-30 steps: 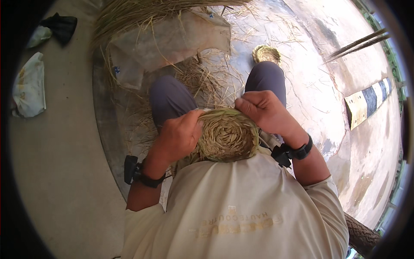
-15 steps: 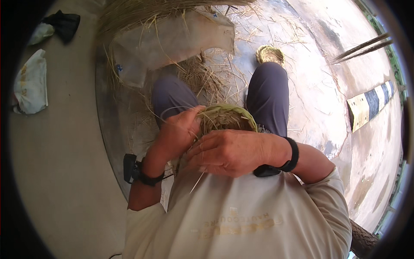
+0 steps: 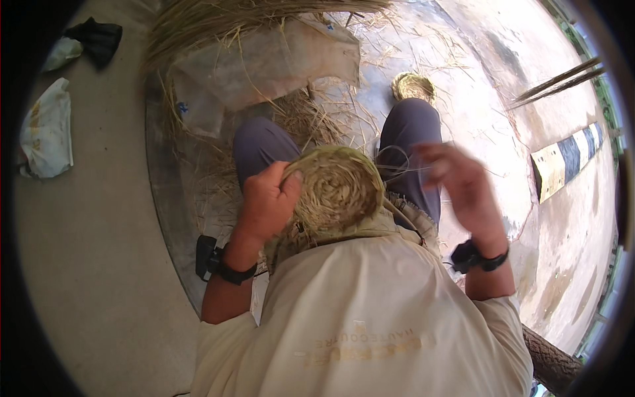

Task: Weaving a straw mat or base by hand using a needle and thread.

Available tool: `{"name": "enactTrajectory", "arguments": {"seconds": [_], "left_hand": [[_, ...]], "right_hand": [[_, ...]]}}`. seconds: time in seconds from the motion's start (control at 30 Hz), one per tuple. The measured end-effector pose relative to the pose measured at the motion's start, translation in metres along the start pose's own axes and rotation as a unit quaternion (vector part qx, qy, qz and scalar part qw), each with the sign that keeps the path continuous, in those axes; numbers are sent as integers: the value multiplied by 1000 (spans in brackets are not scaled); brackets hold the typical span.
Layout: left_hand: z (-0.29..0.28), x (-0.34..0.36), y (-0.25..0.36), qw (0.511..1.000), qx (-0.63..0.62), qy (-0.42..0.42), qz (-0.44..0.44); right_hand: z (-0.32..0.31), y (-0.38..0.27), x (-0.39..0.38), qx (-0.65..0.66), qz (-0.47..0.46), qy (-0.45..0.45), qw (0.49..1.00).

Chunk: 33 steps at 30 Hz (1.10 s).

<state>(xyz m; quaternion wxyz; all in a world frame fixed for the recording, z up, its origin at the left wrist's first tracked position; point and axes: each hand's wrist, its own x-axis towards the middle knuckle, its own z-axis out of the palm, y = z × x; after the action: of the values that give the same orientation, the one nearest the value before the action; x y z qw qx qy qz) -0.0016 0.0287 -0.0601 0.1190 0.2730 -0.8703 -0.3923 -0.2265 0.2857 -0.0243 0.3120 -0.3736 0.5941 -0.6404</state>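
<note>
A shallow round basket (image 3: pixel 334 188) of coiled, woven straw is tilted up between my knees, its inside facing me. My left hand (image 3: pixel 270 198) is closed on its left rim, with the thumb on the inner side. Out to the right, over my right knee, my right hand (image 3: pixel 458 182) is smeared by motion. A thin pale strand (image 3: pixel 395 171) curves in loops between the basket's right edge and the fingers of that hand, which appear pinched on it. A fine straight line sticks out past the hand's right side; I cannot tell what it is.
A large bundle of dry straw (image 3: pixel 218 30) lies at the far left beside a clear plastic sheet (image 3: pixel 264 69). Loose straw (image 3: pixel 307 119) covers the ground mat. Beyond my right knee stands another small woven basket (image 3: pixel 413 87). A white sack (image 3: pixel 49 132) lies far left.
My right hand has swung from in front of the basket out to the right, drawing the strand. The basket has been turned so its inside shows; my left hand remains at its left rim.
</note>
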Motion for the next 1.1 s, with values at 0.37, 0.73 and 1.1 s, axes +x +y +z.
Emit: {"name": "enactTrajectory", "arguments": {"seconds": [0.37,0.73,1.1], "left_hand": [[5,7,28,993,19,80,88],[8,1,33,988,61,82,113],[20,-4,44,979,100,83,155]], "right_hand": [[40,10,-7,-161,-46,-52,985],[75,21,11,-346,-95,-107,927],[85,26,22,-279,-77,-93,953]]}}
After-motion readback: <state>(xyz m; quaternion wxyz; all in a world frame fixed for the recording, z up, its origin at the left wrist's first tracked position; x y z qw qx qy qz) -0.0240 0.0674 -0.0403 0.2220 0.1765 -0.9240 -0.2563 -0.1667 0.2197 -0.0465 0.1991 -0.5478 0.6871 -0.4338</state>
